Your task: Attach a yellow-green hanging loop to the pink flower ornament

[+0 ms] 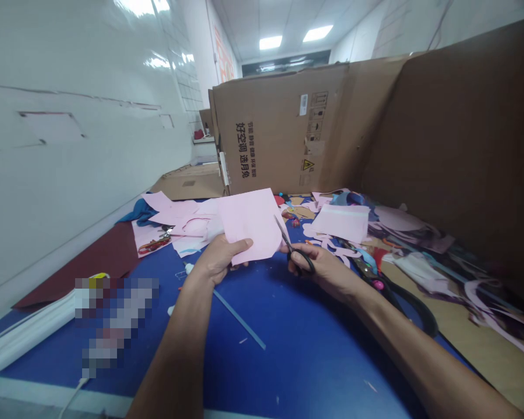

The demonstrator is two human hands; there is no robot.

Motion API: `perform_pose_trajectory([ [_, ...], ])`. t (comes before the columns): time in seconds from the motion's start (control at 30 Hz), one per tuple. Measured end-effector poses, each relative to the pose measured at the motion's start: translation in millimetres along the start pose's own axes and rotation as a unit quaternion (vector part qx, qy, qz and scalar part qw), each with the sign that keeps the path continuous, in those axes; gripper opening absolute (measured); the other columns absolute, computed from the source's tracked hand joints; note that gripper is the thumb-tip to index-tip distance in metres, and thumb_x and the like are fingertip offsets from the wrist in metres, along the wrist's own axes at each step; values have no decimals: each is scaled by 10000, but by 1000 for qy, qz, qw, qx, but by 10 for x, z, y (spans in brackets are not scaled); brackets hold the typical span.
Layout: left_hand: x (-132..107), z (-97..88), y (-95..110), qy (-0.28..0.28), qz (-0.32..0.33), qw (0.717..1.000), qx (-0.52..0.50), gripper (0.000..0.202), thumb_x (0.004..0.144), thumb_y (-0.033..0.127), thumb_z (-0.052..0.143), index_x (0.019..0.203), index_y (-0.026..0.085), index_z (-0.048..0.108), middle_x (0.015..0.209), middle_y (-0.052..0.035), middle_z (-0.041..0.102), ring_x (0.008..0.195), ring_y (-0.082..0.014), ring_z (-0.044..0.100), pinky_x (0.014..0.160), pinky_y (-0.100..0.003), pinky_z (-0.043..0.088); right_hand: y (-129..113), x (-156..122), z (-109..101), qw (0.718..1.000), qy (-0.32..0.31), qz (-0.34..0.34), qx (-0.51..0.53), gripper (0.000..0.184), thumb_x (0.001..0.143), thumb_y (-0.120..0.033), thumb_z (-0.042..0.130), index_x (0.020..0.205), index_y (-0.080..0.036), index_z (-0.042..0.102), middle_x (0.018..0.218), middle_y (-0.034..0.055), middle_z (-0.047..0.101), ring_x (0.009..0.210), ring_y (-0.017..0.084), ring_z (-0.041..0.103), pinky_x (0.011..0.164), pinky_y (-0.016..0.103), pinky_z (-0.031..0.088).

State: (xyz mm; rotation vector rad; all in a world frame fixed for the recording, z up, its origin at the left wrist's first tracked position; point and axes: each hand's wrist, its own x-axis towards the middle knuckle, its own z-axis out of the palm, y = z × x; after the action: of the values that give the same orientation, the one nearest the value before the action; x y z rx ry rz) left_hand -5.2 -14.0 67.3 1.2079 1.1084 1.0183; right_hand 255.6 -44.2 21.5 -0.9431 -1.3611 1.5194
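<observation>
My left hand (225,256) pinches a sheet of pink paper (253,221) by its lower left edge, thumb on top. The sheet is raised over the blue table mat (314,337). In my right hand (321,265) is a pair of scissors (290,247) with black handles, fingers through the loops. Their blades point up and left and lie at the sheet's right side, where the edge is rounded. How far apart the blades are is hard to see.
Pink paper pieces (179,212) lie behind my left hand. Paper scraps (332,247) and clutter cover the right side. Cardboard (279,139) walls the back and right. A white lamp-like bar (35,334) and a dark red sheet (87,262) lie left; a thin strip (240,320) lies centrally.
</observation>
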Motion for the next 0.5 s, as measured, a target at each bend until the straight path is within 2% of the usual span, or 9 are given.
perform_pose_trajectory([
  [0.23,1,-11,-3,1,1,1000,-3,362,720,340,885,984,124,765,723,-97,737,508,-151,572,432,-248,305,26,10,-30,1000,-5,-23,-12,601,846,-653,856,1202,-173,789,813,22,672,748,162,527,688,310,338],
  [0.5,19,-22,-19,1,1,1000,-8,385,722,332,890,1018,118,768,747,-109,748,509,-153,580,424,-244,304,32,8,-32,999,0,-34,-33,582,858,-662,836,1182,-181,798,797,14,659,749,169,519,708,320,349],
])
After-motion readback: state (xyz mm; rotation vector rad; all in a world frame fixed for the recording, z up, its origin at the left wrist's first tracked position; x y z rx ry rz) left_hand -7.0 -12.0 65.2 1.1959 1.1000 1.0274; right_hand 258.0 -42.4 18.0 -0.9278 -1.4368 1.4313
